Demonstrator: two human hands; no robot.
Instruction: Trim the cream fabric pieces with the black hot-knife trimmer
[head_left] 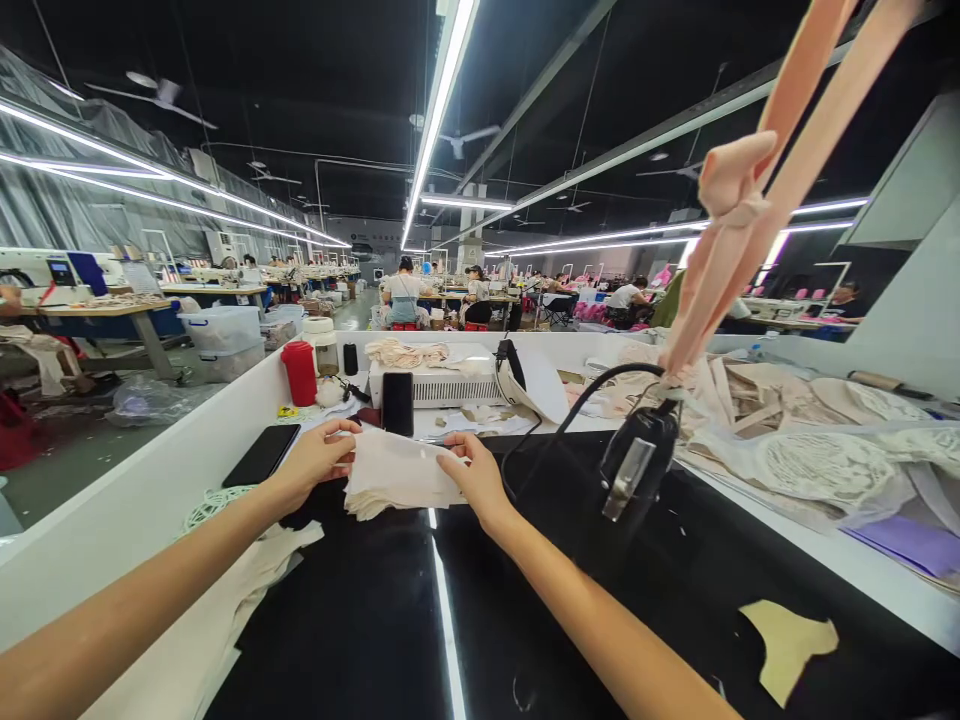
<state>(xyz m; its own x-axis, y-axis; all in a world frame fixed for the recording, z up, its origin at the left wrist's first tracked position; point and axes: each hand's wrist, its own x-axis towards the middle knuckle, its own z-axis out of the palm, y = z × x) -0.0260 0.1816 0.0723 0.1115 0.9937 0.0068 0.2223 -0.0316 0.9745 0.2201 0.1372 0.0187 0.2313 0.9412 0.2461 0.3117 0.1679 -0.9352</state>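
A stack of cream fabric pieces [401, 472] is held up between both hands over the far part of the black tabletop [360, 600]. My left hand [324, 455] grips its left edge, fingers bent over the top corner. At the right edge my right hand [474, 475] pinches the stack between thumb and fingers. More cream fabric pieces [195, 630] lie in a pile under my left forearm. To the right, a black handheld cutter with a metal front plate [637, 460] hangs from knotted peach fabric strips [739, 215].
A dark phone [262, 455] lies by the left rim; another phone [397, 403] leans against a white box [454, 385]. A red cup [300, 372] stands behind. Lace and beige fabric [817, 450] heap along the right. A yellowish card template [787, 640] lies front right. Several people work beyond.
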